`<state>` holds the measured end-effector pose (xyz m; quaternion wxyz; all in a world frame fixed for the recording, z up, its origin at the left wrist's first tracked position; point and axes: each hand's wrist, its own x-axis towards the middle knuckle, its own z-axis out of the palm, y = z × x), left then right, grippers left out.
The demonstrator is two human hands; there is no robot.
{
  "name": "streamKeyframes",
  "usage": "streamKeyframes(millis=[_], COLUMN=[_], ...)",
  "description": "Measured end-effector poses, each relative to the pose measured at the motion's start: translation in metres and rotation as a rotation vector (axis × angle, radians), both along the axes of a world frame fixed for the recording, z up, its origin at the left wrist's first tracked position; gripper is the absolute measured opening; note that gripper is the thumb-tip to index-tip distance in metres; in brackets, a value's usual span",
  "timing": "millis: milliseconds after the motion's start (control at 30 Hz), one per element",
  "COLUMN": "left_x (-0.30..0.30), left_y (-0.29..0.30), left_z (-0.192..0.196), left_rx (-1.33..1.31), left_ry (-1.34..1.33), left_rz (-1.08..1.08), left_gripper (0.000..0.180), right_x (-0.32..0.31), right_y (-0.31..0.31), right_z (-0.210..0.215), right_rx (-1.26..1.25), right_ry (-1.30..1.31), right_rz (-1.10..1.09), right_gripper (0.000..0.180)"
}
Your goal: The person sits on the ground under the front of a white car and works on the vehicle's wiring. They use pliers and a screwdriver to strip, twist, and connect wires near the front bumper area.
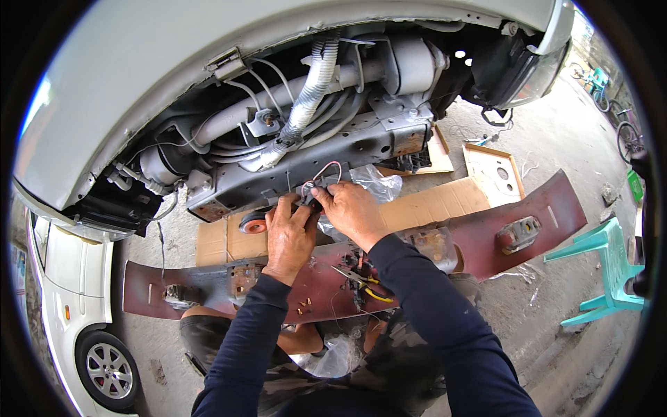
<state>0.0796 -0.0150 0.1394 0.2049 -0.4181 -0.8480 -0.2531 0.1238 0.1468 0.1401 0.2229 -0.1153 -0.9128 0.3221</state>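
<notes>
L hand (290, 233) + R hand (353, 212): fingertips pinched on thin pink-and-white looped wire (332, 162), nr long grey metal beam's (351, 154) lower edge. Tight gap to dark-red curved panel (323, 281), flat brown cardboard (434, 203) betw.; wider grey concrete floor (521, 306) R.

Floor (535, 333): stained concrete, daylit. Right: green plastic chair (611, 251); bicycle (627, 139) farther back. Left: parked white car (80, 274).

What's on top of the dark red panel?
On the dark red panel: yellow-handled pliers, small brass-coloured pieces and metal brackets. The left sleeve and right sleeve hide parts of it; can't tell what's under those.
</notes>
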Motion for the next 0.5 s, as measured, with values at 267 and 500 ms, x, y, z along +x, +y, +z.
streamKeyframes(millis=[267,500], left_x=[-0.015,-0.02], left_y=[-0.006,-0.004], left_z=[0.015,0.017], left_rx=[-0.057,-0.075], left_ry=[-0.095,-0.164], left_rz=[-0.263,-0.28], left_gripper=[0.018,0.036], right_x=[0.011,0.008], right_y=[0.019,0.023], right_z=[-0.019,-0.015], right_rx=[-0.252,-0.364], right_ry=[-0.03,-0.034], right_rz=[0.267,0.319], right_gripper=[0.022,0.022])
